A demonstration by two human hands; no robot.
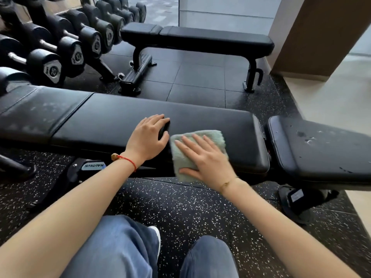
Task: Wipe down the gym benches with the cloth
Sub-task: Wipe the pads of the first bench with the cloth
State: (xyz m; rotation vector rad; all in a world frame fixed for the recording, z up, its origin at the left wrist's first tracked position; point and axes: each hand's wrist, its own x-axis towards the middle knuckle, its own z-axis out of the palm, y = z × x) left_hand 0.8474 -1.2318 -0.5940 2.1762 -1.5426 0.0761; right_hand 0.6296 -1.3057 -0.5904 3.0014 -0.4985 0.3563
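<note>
The folded pale green terry cloth [197, 151] lies flat on the long black padded vinyl gym bench [120, 121], toward the right end of its main pad and hanging slightly over the near edge. The right hand [202, 159] presses down on the cloth with its fingers straight and spread apart, palm flat, a thin gold chain bracelet [227, 183] at the wrist. Just to the left of the cloth, the left hand [147, 137] rests on the same pad, fingers loosely together and bent a little over the surface, holding nothing; a red string bracelet [125, 159] circles its wrist. At the bench's right end, across a narrow gap, sits the shorter black seat pad [321, 149], marked with pale spots and scuffs. The pad section at the left end looks dusty and dull. Beyond the far edge, a second black flat bench [200, 38] stands on dark floor tiles, well apart. A rack of black hex dumbbells [66, 47] fills the far left. Beneath is black speckled rubber flooring [180, 207], and blue jeans [120, 247] show at the bottom.
</note>
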